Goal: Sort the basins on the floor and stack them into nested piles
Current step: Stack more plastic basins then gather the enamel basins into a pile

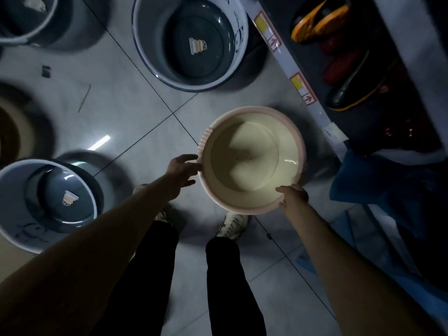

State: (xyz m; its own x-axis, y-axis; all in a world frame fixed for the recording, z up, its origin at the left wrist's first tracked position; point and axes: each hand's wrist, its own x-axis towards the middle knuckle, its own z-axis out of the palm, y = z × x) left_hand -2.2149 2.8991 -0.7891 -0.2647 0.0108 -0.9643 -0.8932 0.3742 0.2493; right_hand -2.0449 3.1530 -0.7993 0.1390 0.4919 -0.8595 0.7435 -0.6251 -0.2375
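Observation:
A cream basin with a pink rim (252, 158) is in front of me, just above my feet. My right hand (293, 196) grips its near rim, thumb inside. My left hand (184, 169) has its fingers spread at the basin's left rim, touching or nearly touching it. A grey basin with a white rim and a sticker inside (191, 42) stands on the floor at the top centre. Another grey basin (46, 202) stands at the lower left. A third grey one (31, 18) is at the top left, and a brown basin (9, 132) is cut off by the left edge.
A low shelf edge with price labels (303, 86) runs diagonally on the right, with shoes (320, 20) stored beneath. A blue cloth or bag (378, 183) lies at the right. My feet (232, 225) stand on the grey tiled floor (135, 122).

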